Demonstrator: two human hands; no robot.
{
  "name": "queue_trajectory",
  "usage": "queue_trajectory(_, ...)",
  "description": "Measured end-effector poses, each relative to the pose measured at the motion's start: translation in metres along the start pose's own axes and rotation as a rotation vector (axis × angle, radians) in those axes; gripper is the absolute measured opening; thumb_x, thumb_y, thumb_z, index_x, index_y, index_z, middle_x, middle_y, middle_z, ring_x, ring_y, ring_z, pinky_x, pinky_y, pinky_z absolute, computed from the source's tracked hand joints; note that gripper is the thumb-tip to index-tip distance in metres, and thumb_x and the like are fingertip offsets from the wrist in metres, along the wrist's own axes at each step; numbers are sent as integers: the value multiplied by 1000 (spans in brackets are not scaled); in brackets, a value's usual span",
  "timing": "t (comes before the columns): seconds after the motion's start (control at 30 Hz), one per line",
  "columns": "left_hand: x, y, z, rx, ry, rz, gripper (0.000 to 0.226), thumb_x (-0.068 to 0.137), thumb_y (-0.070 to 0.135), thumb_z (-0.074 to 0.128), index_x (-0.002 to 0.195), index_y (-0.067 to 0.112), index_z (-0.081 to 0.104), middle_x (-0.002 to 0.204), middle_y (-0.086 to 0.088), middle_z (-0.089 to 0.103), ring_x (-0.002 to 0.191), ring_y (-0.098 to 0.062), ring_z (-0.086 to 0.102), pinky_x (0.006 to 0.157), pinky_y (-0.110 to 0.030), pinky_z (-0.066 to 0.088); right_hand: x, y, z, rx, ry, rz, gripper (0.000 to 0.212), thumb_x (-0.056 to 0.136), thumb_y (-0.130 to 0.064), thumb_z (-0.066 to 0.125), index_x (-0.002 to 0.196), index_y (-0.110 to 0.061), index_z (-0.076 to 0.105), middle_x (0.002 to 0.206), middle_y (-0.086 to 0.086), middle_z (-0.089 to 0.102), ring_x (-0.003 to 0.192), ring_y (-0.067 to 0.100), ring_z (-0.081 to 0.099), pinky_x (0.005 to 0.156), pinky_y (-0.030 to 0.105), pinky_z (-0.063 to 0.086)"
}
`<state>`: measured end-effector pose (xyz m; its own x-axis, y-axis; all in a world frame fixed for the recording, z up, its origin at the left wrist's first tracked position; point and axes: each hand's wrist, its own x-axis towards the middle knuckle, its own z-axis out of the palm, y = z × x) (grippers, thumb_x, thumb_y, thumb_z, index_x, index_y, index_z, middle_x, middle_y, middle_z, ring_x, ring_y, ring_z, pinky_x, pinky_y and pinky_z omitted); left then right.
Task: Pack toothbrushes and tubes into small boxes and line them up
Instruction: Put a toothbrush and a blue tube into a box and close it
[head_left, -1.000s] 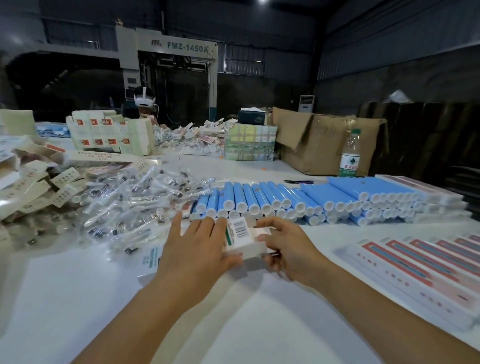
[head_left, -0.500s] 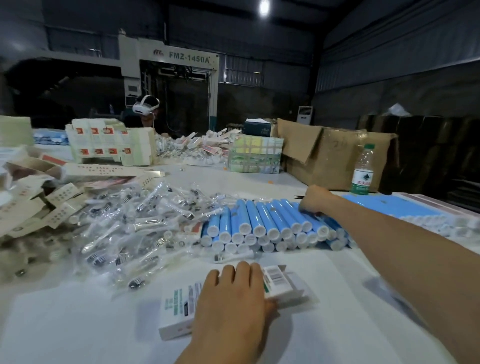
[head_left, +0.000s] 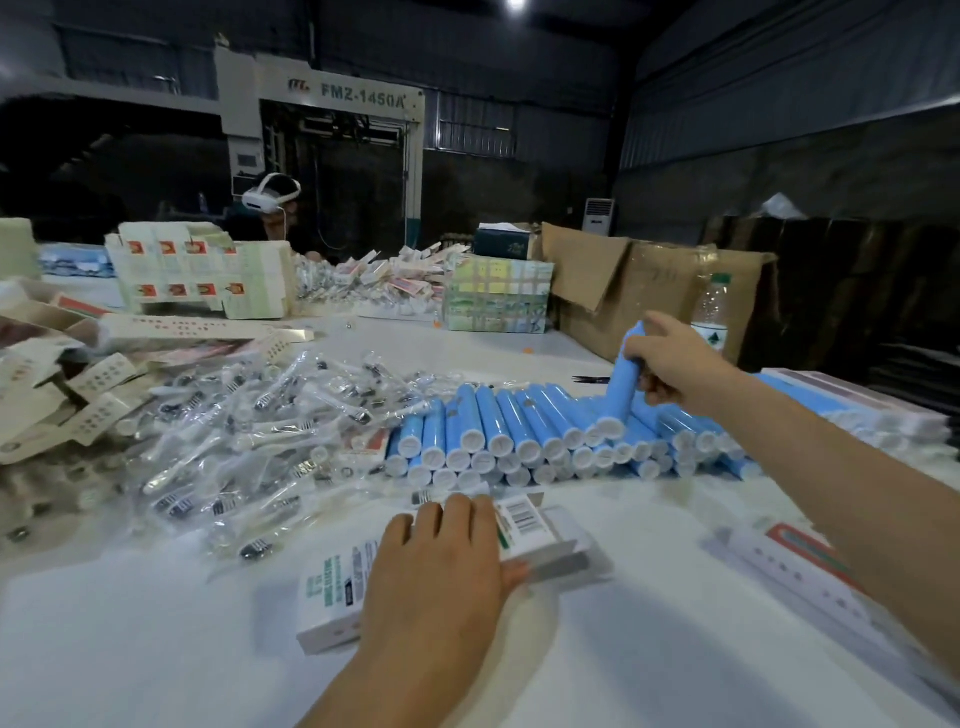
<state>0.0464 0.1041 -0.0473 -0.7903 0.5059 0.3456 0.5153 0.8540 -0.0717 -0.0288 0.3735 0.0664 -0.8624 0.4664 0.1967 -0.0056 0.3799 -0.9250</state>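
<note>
The left hand is lying flat, fingers straight, on a small white carton to keep it from sliding on the white table, its open end seemingly facing right. The right hand is gripping one blue tube, tipping it up off the stacked tubes. Bagged toothbrushes are lying heaped on the left. The carton's middle is hiding under the palm, and its print is blurring.
</note>
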Motion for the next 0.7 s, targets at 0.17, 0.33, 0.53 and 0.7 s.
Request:
queue_trajectory(0.17,-3,2,-7,4,54,-42,63,92,64,12,140,22,18,130,5,37,116,-17,38,92,-30,29,-84,39,7,387,164,22,60,86,-2,56,136,-30,36,64,11,53,35,14,48,37,25,43)
queue_trajectory(0.33,-6,11,-6,29,52,-62,63,92,64,15,139,23,22,129,5,39,116,-18,41,92,-31,31,-118,59,29,472,186,42,68,88,-1,56,140,-31,24,69,12,60,40,13,54,41,28,49)
queue_trajectory(0.53,-7,15,-8,24,69,-94,62,93,62,18,139,21,23,129,3,41,115,-20,41,90,-32,31,-147,63,43,352,92,-53,29,89,-17,63,111,-30,50,63,-3,67,49,6,53,47,21,42)
queue_trajectory(0.7,-5,14,-10,-12,27,-74,61,95,60,22,139,18,23,131,-1,39,116,-23,39,92,-34,30,-149,63,39,296,90,16,34,95,-27,53,71,-14,74,60,6,53,53,11,42,50,27,34)
